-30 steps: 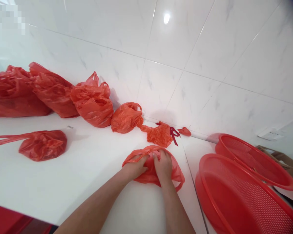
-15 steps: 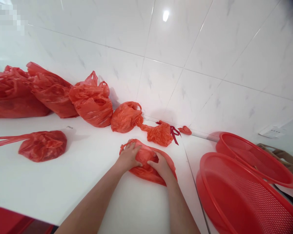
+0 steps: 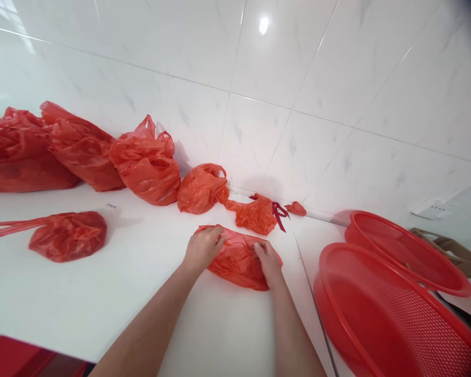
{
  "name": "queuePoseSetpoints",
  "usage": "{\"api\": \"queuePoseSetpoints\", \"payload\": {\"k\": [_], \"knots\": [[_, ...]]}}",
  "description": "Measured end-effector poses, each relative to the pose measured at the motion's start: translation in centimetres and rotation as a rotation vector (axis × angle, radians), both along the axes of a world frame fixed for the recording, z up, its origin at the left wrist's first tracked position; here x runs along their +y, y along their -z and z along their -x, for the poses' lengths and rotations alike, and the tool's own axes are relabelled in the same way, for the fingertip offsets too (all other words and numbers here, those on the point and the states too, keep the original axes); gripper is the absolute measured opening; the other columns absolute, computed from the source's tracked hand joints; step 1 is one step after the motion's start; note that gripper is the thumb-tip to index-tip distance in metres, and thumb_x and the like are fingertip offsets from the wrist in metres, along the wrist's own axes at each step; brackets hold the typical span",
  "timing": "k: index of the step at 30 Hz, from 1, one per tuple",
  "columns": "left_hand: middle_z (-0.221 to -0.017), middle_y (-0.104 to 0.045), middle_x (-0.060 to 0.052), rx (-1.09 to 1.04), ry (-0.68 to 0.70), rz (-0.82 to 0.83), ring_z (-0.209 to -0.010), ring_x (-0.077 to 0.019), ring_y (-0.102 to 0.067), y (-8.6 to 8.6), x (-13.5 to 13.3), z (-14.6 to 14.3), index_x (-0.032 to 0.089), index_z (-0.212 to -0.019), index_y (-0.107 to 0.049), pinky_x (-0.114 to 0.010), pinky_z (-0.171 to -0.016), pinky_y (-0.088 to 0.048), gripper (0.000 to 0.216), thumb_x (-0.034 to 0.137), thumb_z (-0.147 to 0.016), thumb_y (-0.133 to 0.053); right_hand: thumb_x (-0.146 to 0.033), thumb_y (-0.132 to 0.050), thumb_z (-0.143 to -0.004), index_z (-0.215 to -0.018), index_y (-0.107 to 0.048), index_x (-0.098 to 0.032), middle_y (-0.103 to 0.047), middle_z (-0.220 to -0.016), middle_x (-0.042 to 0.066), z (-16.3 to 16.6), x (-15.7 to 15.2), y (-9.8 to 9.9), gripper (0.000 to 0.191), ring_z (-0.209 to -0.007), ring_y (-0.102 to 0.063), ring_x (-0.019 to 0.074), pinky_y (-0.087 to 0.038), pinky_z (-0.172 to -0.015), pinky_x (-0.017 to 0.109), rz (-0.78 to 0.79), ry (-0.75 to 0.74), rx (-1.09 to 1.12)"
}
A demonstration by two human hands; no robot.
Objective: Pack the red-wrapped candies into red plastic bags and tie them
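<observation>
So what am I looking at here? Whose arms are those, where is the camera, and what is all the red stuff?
No machine here: these are a person's own bare arms, filmed by a camera worn on their head, looking forward and down. The left hand and right hand press on a flattened red plastic bag lying on a white counter. Behind it, more red bags sit along the tiled wall, and another bag lies alone to the left. At the right are two red mesh baskets. Neither hand lifts anything; both rest on the bag.
</observation>
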State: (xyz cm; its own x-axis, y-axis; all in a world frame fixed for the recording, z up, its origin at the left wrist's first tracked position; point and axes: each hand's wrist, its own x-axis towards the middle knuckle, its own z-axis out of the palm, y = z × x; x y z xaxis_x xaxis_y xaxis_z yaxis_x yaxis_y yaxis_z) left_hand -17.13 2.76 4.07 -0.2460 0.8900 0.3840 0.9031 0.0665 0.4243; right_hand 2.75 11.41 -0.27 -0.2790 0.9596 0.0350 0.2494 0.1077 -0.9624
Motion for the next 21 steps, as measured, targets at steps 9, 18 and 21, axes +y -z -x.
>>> {"api": "queuePoseSetpoints", "payload": {"k": [9, 18, 21], "knots": [[-0.1, -0.067, -0.006, -0.135, -0.074, -0.326, -0.097, -0.0194, -0.06, 0.3, 0.1, 1.0, 0.022, -0.098, -0.063, -0.031, -0.091, -0.044, 0.023, 0.028, -0.089, -0.042, -0.04, -0.056, -0.077, -0.137, -0.037, -0.022, -0.062, -0.109, 0.006, 0.6, -0.7, -0.7, 0.066, -0.102, -0.058, 0.0212, -0.043, -0.089, 0.034, -0.2, 0.035, -0.248], [-0.129, -0.055, -0.005, 0.003, 0.334, 0.169, -0.122, -0.0293, -0.045, 3.0, 0.9, -2.3, 0.028, -0.108, -0.063, -0.046, -0.102, -0.034, 0.034, 0.033, -0.074, -0.064, -0.032, -0.069, -0.065, -0.128, -0.048, -0.026, -0.054, -0.129, 0.005, 0.6, -1.8, -1.2, 0.067, -0.119, -0.049, 0.0235, -0.04, -0.098, 0.037, -0.115, -0.123, -0.334], [-0.13, -0.054, -0.009, 0.014, 0.196, 0.202, -0.121, -0.0304, -0.045, 3.8, 1.1, -0.4, 0.026, -0.114, -0.061, -0.045, -0.098, -0.038, 0.044, 0.037, -0.072, -0.066, -0.02, -0.06, -0.069, -0.131, -0.048, -0.023, -0.055, -0.129, 0.006, 0.2, -1.7, -1.4, 0.063, -0.118, -0.051, 0.022, -0.04, -0.099, 0.035, -0.038, -0.201, -0.433]]}}
